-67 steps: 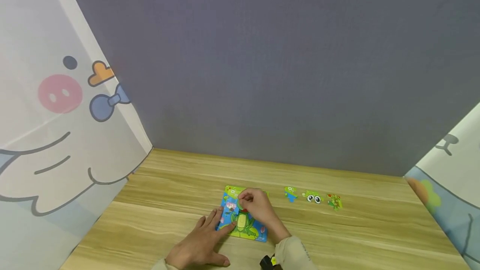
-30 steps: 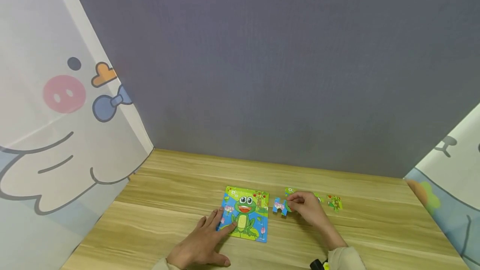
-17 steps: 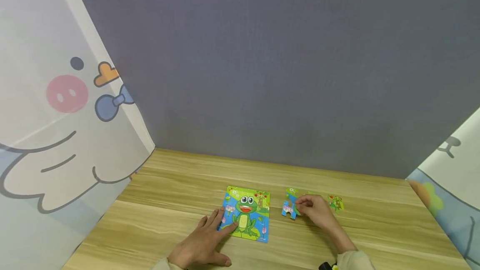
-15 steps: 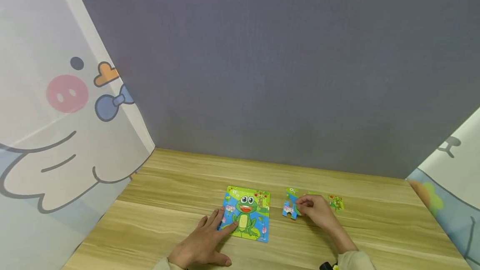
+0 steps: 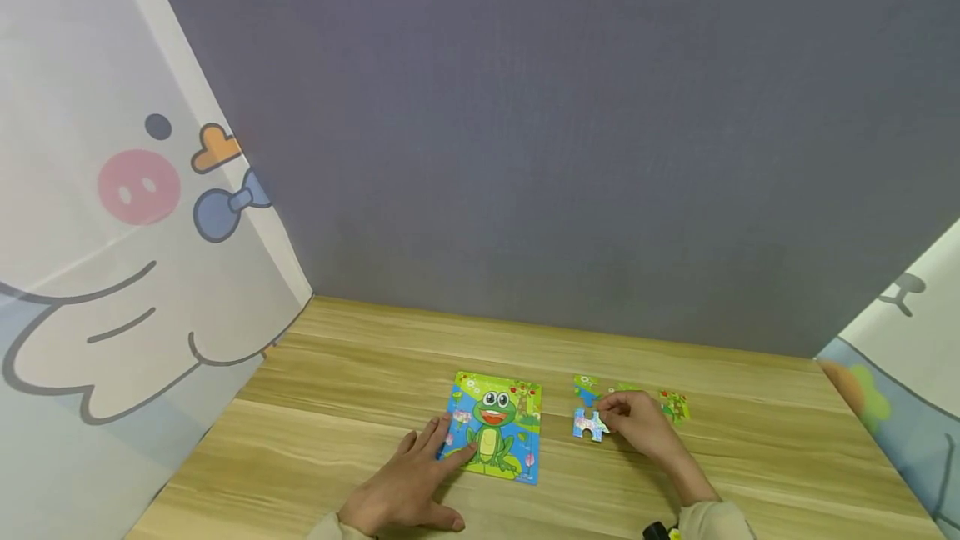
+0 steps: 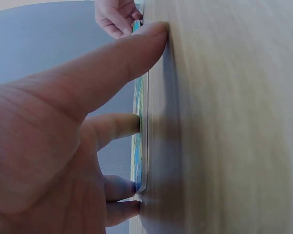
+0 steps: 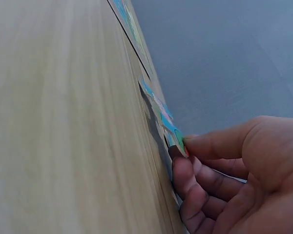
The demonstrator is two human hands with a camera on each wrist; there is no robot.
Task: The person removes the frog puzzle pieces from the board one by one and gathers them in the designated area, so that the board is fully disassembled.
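Note:
A square board with a frog picture (image 5: 495, 440) lies on the table in the head view. My left hand (image 5: 408, 473) rests at its lower left, fingers spread and fairly straight, some fingertips touching the board's edge and face. To the right of the board, my right hand (image 5: 641, 423) pinches a blue and pink jigsaw piece (image 5: 588, 425) between thumb and fingers. In the right wrist view that jigsaw piece (image 7: 161, 111) is tilted, just over the tabletop, with a green and red patch by the thumb. My fingers hide part of it.
Behind the right hand lie more jigsaw pieces: a green and blue one (image 5: 586, 387), a green one (image 5: 626, 387) mostly covered by the hand, and one with red spots (image 5: 675, 405). A grey wall (image 5: 555, 148) closes off the table's (image 5: 360, 365) far edge.
My right hand has gone from over the frog board to the right with the jigsaw piece, near the loose pieces. The piece has lately shifted slightly and catches the light. My left hand stays put.

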